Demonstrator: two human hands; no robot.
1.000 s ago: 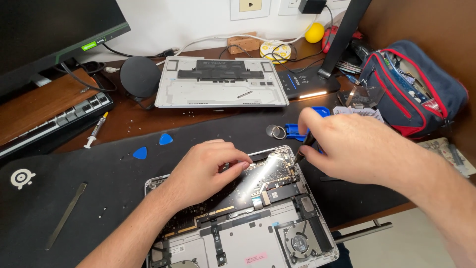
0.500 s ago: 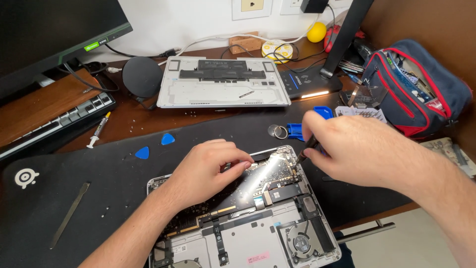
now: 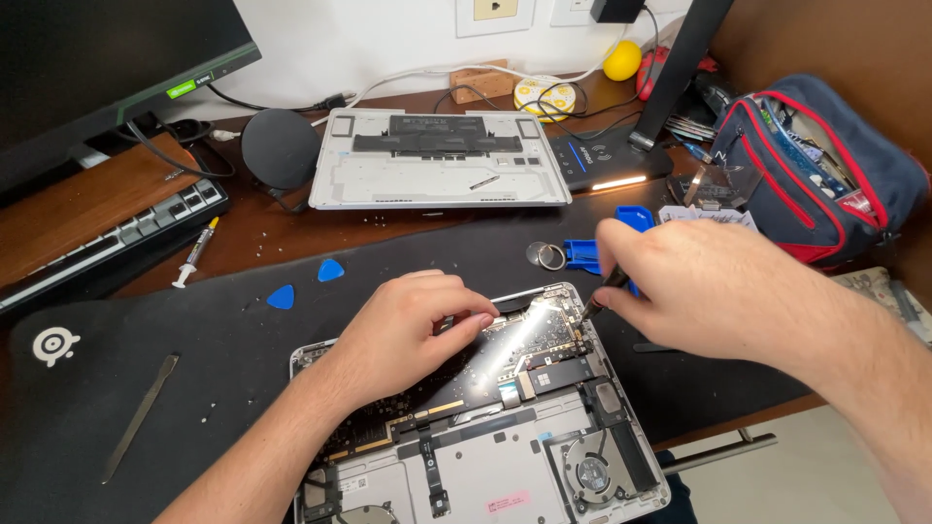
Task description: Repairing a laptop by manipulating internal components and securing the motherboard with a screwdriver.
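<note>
An opened silver laptop [image 3: 505, 456] lies bottom-up on a black desk mat [image 3: 165, 369], its circuit board and fan exposed. My left hand [image 3: 408, 330] rests on the board near the laptop's far edge, fingertips pressed down on a part. My right hand [image 3: 709, 281] grips a thin dark screwdriver [image 3: 600, 291], its tip touching the board at the laptop's far right corner.
The removed laptop bottom cover [image 3: 437, 160] lies behind. Two blue picks [image 3: 306, 283], a metal pry tool [image 3: 141, 417], a syringe [image 3: 194, 254], a blue tool holder [image 3: 587, 254], a keyboard [image 3: 107, 243], a monitor [image 3: 97, 68] and a red-trimmed tool bag [image 3: 815, 165] surround the mat.
Both hands stay on the laptop. My right hand has shifted slightly with the screwdriver at the board's corner; the view has drifted a little.
</note>
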